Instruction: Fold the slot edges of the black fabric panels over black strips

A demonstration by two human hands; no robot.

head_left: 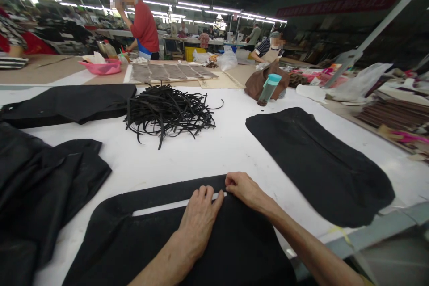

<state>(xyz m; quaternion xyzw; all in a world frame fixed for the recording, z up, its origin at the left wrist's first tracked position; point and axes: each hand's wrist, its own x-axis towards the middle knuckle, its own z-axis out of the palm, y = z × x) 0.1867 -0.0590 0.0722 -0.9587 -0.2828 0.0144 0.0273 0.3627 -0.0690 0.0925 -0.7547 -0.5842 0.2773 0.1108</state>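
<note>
A large black panel, of leather or a similar sheet, lies in front of me on the white tabletop. A long narrow white band runs along its upper part; I cannot tell whether it is a slot showing the table or a strip. My left hand rests on the panel at the band's right end, fingers bent and thumb apart. Just right of it, my right hand is closed in a pinch at the panel's upper edge. What lies between its fingertips is mostly hidden.
A pile of thin black strips lies beyond the panel. Black sheets are stacked left, with crumpled black material nearer. Another black panel lies right, below a teal-capped bottle. A person in red stands across the table.
</note>
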